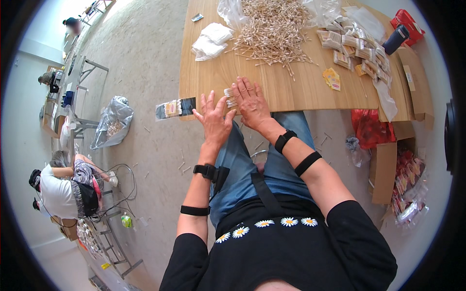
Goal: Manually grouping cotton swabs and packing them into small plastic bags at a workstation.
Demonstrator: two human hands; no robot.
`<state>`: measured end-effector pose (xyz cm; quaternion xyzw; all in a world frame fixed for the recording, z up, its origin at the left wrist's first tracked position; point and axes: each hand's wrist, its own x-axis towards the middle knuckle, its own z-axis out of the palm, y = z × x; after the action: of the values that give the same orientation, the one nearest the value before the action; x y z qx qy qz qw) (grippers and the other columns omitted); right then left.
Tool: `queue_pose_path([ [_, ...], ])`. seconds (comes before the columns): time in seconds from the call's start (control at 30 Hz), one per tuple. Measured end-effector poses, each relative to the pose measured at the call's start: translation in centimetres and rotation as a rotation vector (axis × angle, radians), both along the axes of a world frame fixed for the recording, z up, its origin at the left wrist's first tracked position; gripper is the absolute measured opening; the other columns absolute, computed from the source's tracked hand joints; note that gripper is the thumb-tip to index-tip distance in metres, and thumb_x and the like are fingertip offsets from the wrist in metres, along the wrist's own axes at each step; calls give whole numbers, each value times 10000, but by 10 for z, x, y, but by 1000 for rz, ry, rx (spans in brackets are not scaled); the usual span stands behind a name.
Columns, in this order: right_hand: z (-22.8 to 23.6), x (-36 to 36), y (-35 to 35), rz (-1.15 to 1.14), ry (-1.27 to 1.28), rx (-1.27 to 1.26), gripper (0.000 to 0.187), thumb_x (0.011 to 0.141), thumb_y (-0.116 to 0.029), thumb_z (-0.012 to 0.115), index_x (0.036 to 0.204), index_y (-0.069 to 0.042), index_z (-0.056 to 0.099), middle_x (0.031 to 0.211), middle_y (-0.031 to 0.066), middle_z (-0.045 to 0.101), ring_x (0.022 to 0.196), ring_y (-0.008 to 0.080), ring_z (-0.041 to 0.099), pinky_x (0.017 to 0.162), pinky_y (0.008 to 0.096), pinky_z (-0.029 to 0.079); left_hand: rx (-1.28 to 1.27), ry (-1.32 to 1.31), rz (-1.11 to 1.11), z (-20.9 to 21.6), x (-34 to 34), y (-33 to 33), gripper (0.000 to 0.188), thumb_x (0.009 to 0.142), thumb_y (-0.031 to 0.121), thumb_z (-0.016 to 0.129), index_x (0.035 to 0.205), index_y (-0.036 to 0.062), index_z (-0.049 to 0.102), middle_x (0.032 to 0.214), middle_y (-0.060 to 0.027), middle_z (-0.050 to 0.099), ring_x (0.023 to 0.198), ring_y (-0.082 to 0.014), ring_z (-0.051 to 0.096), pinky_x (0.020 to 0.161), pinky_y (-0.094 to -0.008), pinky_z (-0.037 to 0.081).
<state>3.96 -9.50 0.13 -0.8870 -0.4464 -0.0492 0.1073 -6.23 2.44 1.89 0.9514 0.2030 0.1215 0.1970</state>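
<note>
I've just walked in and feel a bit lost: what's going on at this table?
Someone is handling a small row of cotton swabs at the near edge of the wooden table. The right hand lies flat, partly over them; the left hand is spread open at their left end. Further left, a clear pouch with swabs inside sticks out past the table's edge. Beyond the hands is a big loose swab heap, with filled packs to its right.

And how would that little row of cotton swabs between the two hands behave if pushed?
The cotton swabs would probably roll or scatter, since no band shows around them. Each is likely light, being so slender. They should stay fairly stiff, as they lie straight.
</note>
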Motion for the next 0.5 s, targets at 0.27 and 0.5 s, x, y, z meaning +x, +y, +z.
queue_pose_path([
  [0.27,2,-1,0,1,13,8,768,831,-208,679,1501,-35,348,1580,166,301,1497,312,235,1212,497,191,-17,-7,12,-5,10,3,439,856,271,724,1274,166,639,1536,-152,399,1487,-366,239,1109,-741,76],
  [0.5,-2,1,1,-1,-4,-7,766,834,-209,674,1505,-36,347,1584,166,295,1504,311,222,1215,496,182,-38,6,2,-6,6,1,420,849,248,716,1250,149,637,1522,-163,403,1486,-385,230,1106,-753,83],
])
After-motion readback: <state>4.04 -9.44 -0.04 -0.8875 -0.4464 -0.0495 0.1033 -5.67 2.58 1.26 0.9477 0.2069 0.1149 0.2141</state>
